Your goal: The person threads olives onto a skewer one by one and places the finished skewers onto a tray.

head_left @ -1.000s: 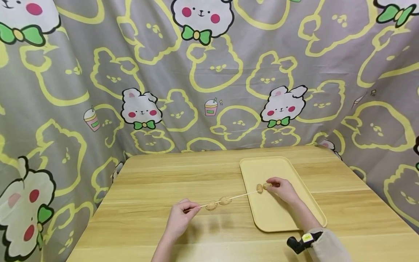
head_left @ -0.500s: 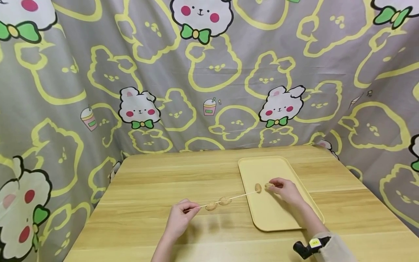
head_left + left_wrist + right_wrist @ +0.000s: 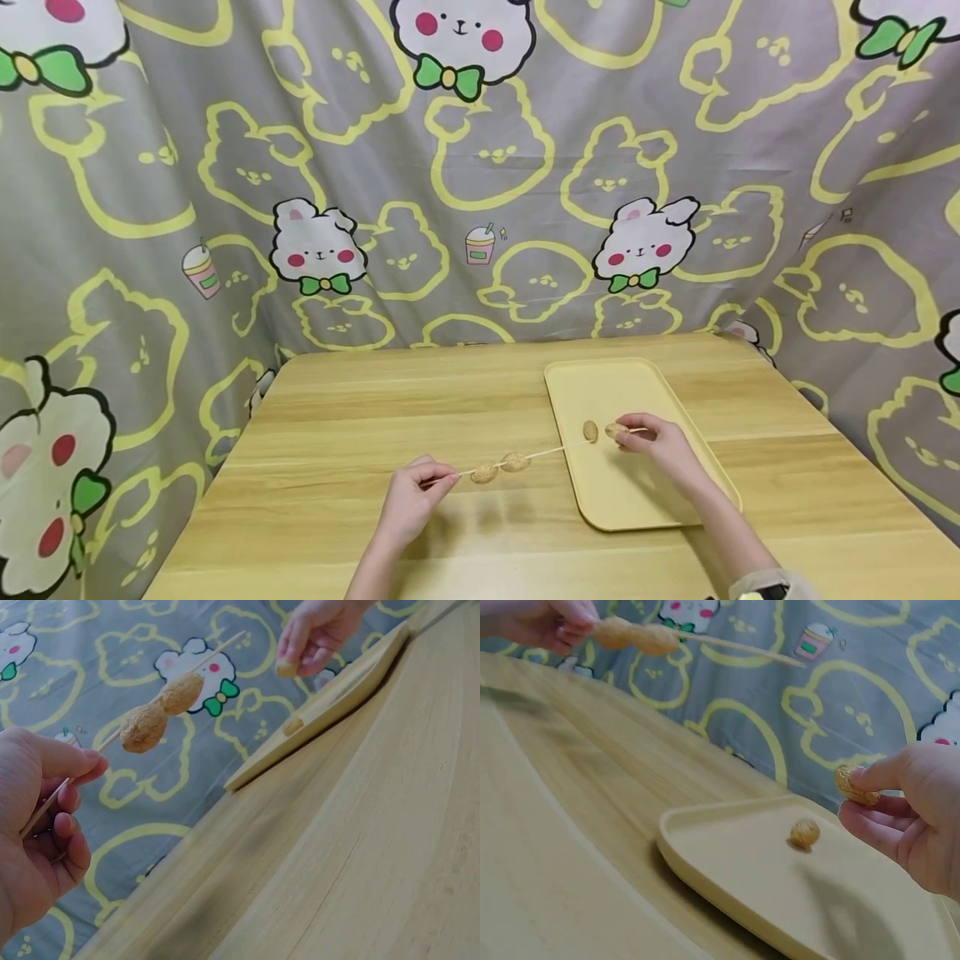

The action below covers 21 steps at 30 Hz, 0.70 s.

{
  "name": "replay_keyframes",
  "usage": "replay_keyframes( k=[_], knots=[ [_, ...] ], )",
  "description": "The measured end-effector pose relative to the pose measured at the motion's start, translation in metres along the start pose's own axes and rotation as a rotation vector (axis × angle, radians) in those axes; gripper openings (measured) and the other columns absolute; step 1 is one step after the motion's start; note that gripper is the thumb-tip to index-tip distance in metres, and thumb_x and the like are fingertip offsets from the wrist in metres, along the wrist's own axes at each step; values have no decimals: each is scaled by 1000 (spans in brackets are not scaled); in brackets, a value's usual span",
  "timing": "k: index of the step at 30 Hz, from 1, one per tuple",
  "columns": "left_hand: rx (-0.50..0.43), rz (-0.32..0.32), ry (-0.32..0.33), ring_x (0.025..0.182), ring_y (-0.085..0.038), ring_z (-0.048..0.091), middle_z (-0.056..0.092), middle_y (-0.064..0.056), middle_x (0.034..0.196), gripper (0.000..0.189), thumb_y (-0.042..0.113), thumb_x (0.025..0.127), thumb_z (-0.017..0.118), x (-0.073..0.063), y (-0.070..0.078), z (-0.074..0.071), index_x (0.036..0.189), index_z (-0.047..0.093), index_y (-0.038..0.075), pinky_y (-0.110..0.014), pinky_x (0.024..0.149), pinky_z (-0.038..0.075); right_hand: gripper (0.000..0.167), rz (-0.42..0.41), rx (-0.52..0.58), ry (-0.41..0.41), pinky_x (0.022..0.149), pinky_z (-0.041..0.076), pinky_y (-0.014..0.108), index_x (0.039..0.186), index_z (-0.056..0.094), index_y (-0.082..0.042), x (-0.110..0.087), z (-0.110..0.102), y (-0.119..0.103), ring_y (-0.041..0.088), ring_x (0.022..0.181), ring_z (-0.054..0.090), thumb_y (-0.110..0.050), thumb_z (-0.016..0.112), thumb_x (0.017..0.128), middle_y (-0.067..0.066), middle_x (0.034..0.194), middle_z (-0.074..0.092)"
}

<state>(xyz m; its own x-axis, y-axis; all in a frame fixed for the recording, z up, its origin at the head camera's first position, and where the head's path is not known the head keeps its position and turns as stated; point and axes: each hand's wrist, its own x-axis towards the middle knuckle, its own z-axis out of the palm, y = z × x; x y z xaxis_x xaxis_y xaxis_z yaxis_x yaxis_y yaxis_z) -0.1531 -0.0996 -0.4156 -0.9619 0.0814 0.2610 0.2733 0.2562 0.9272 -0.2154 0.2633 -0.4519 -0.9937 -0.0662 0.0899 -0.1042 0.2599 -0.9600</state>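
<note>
My left hand [image 3: 411, 500] pinches a thin wooden skewer [image 3: 551, 451] near one end, its bare tip pointing right over the tray. Two brown, wrinkled oval balls, a nearer ball [image 3: 144, 728] and a farther ball [image 3: 182, 692], sit side by side on the skewer close to my fingers. Between thumb and fingertips, my right hand [image 3: 656, 442] holds a similar brown ball [image 3: 855, 786] above the tray, apart from the skewer tip. Another brown ball [image 3: 805, 834] lies on the yellow tray [image 3: 630, 492]. What these balls are made of, I cannot tell.
The tray rests on the right part of a wooden table [image 3: 360, 417]. A grey curtain [image 3: 465, 283] with cartoon animals hangs behind the table and along both sides.
My right hand has shifted slightly right and turned, taking its ball away from the one on the tray. The left hand and skewer stay nearly still.
</note>
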Motion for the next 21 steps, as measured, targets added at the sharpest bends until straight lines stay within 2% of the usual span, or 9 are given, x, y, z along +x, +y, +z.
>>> replay_keyframes(
  k=[8, 14, 21],
  knots=[
    [0, -33, -2, 65, -5, 51, 58, -4, 70, 4, -6, 76, 69, 1, 1, -1, 80, 68, -8, -19, 62, 45, 40, -56, 71, -31, 74, 52, 29, 115, 50, 19, -10, 11, -14, 25, 82, 66, -3, 64, 85, 21, 96, 64],
    [28, -16, 10, 65, -5, 51, 59, -3, 70, 4, -3, 77, 70, 2, 0, -2, 79, 69, -6, -20, 61, 45, 37, -66, 93, -37, 72, 53, 29, 113, 51, 20, -13, 16, -19, 25, 79, 66, 0, 64, 84, 16, 91, 65],
    [49, 10, -4, 65, -6, 50, 58, -5, 69, 3, -5, 77, 69, 0, 2, -1, 80, 69, -6, -20, 62, 46, 35, -88, 116, -77, 72, 53, 30, 111, 49, 22, -14, 22, -22, 21, 78, 66, 3, 62, 84, 21, 91, 64]
  ],
)
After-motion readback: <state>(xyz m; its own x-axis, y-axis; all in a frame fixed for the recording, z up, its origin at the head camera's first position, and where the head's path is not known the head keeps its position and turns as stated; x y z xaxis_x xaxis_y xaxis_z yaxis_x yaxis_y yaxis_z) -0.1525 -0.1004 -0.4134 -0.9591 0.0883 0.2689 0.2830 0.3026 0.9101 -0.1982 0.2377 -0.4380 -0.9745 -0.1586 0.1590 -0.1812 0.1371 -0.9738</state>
